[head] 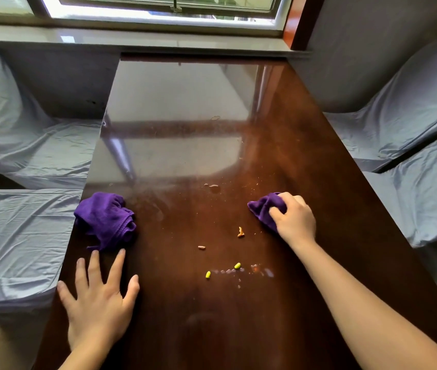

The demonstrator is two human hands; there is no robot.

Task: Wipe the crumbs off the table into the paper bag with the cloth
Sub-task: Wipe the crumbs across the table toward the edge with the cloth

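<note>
— Nearest the camera, what is the left hand (97,300) doing?

— It lies flat on the glossy dark brown wooden surface (238,316) by its left edge, its grip spread wide and closed on nothing. Two fingertips (95,253) sit just short of a crumpled purple cloth (105,220) bunched at that same edge; whether they touch its fringe, I cannot tell.

— And the right hand (294,217)?

— It is further out on the right side, grip bunched over a second purple cloth (264,206), pressing it down onto the surface. Part of that cloth pokes out to the left of the knuckles.

— Where are the crumbs?

— Between the two arms. Two small yellow-green crumbs (208,275) lie beside a pale smear of fine bits, a pinkish crumb (201,247) sits a little further out, and an orange curled crumb (241,232) lies near the right hand's cloth. Fine specks are scattered further up.

— Around the surface?

— Seats draped in grey sheets (20,222) on both sides, and a window (169,6) at the far end.
</note>
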